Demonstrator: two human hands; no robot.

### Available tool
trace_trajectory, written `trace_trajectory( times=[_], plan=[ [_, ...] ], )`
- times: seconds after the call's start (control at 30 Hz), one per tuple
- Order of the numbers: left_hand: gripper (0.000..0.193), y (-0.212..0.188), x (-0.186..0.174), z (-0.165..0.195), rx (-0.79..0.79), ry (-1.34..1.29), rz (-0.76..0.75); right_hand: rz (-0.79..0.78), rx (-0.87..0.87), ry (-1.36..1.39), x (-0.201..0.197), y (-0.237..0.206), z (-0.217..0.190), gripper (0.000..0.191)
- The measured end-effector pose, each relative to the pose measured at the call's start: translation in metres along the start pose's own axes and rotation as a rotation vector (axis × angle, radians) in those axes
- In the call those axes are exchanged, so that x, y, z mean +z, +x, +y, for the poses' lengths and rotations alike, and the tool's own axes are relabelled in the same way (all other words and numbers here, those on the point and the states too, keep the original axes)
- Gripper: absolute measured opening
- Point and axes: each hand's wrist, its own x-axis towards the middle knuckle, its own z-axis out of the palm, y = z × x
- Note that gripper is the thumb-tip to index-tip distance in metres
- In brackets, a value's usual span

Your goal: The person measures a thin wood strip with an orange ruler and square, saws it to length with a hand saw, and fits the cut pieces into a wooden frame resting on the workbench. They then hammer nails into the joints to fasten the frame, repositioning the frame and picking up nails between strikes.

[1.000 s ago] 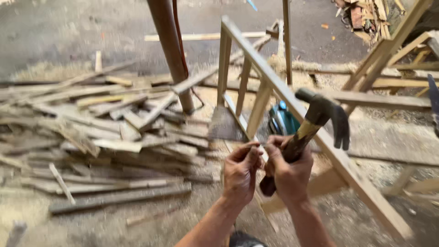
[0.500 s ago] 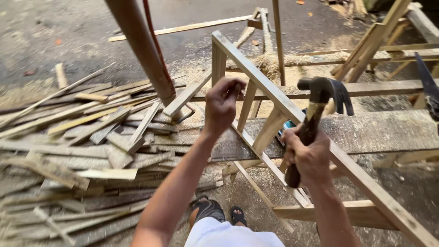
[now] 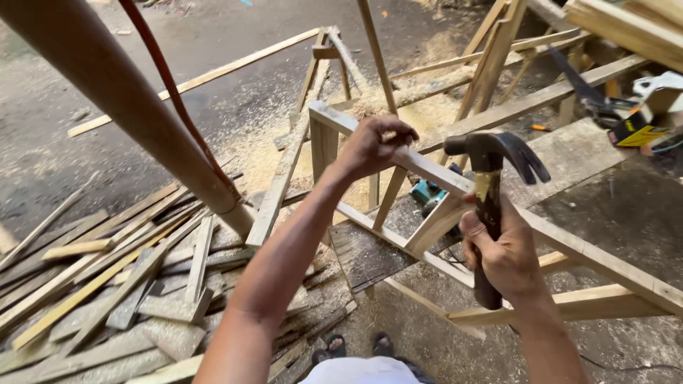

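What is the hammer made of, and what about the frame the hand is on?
The dark claw hammer in the right hand seems to have a dull, dark metal head; its handle looks yellowish near the head and dark lower down, material unclear. The pale slatted frame under the left hand looks like bare, unpainted wood, with visible grain and sawdust nearby.

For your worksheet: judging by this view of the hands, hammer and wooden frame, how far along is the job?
Done: the wooden frame already has its top rail and slanted slats joined. In hand: the left hand pinches at the top rail while the right hand holds the claw hammer raised. Left: the hammer has not yet struck; loose offcuts remain piled.
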Motion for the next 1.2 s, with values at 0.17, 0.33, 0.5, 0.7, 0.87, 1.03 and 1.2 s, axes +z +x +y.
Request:
trace_trajectory(
  times=[0.17, 0.33, 0.5, 0.7, 0.87, 1.03, 1.2],
  plan=[
    [0.010, -0.008, 0.009, 0.003, -0.017, 0.222, 0.013, 0.036, 0.047, -0.230, 0.011, 0.000, -0.019, 0.028],
    [0.012, -0.013, 0.010, 0.007, 0.033, 0.382, 0.018, 0.071, -0.047, -0.297, 0.016, 0.000, -0.050, 0.029],
    [0.009, -0.012, 0.015, 0.001, 0.100, 0.384, 0.045, 0.207, -0.485, -0.398, 0.014, 0.009, -0.086, 0.040],
    [0.009, -0.016, 0.016, 0.002, 0.021, 0.402, 0.021, -0.051, 0.117, -0.685, 0.035, 0.039, -0.101, 0.034],
    [0.010, -0.015, 0.017, 0.000, 0.104, 0.405, 0.068, 0.074, -0.222, -0.592, 0.022, 0.029, -0.113, 0.030],
    [0.009, -0.015, 0.020, 0.000, 0.024, 0.373, 0.064, 0.281, -0.341, -0.655, 0.021, 0.030, -0.123, 0.030],
    [0.007, -0.014, 0.017, 0.007, 0.108, 0.408, 0.083, -0.073, 0.166, -0.677, 0.038, 0.040, -0.119, 0.035]
  ],
)
